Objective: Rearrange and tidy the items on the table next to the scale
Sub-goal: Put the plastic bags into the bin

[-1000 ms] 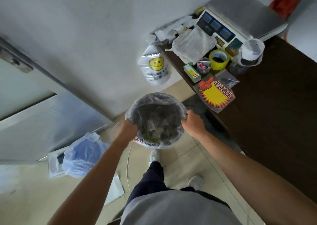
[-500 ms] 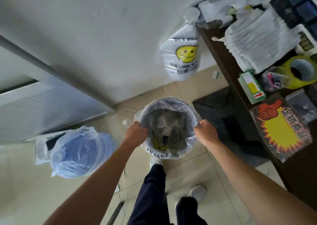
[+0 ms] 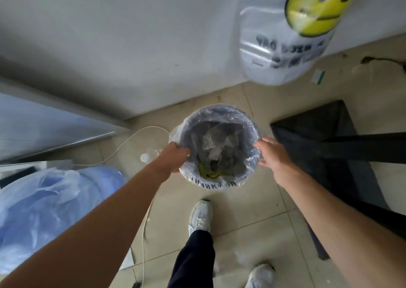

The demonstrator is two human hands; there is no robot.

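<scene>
**A:** Where is the waste bin?

**B:** The waste bin (image 3: 219, 109) is mid-frame over the tiled floor (image 3: 252, 221), near the foot of the grey wall (image 3: 131, 45). I cannot tell whether its base touches the floor. A clear liner bag (image 3: 216, 184) folds out over the rim, and paper scraps lie inside.

**A:** And the hands?

**B:** The left hand (image 3: 175, 158) grips the left side of the rim, fingers curled over the edge onto the liner. The right hand (image 3: 273, 153) holds the right side, fingers curled round the edge and pinching the plastic there.

**A:** What crowds the edges?

**B:** On the left, a small clear bottle (image 3: 149, 154) lies just beside the left hand, and a white cable (image 3: 131, 138) loops past it along the floor. Farther left a blue plastic bag (image 3: 50, 204) bulges, well apart from the bin, below a metal panel (image 3: 44, 129). On the right, a dark mat (image 3: 307, 133) begins just beside the right hand, with a dark bar (image 3: 362, 147) crossing over it. A smiley-face bag (image 3: 285, 41) hangs before the wall, up and to the right, apart from the rim.

**A:** Any open room?

**B:** Bare tile lies between the bin and the person's white shoes (image 3: 201, 216), and a narrow strip lies between the bin's far edge and the wall.
</scene>
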